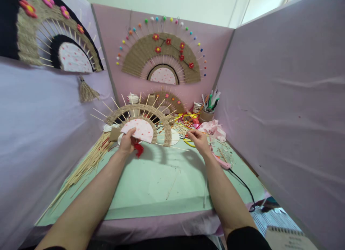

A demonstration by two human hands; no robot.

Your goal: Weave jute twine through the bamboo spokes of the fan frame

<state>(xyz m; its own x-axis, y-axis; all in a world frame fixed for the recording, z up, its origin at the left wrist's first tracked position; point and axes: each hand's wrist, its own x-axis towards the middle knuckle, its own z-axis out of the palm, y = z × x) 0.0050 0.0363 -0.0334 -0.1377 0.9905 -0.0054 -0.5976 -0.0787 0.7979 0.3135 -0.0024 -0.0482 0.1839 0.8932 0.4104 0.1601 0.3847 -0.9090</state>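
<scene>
My left hand (pixel 127 141) is closed on a half-round craft fan, gripping it at the flat lower edge of its white, pink-spotted centre (pixel 141 129). Thin wooden sticks fan out from that centre through a woven twine band (pixel 167 129). A crumpled red piece (pixel 138 149) hangs just below my left fingers. To the right of the fan, my right hand (pixel 198 139) is raised over the table with thumb and fingers pinched together. Whatever lies between those fingertips is too small to make out. The fan's lowest sticks point towards this hand.
Loose sticks (pixel 83 163) lie along the table's left side. A pink glue gun (pixel 223 162) with a black cord rests at right. Behind it are spotted cloth (pixel 214 129) and a tool cup (pixel 207 115). Finished fans (pixel 132 58) hang on the partitions. A notebook (pixel 285 239) sits lower right.
</scene>
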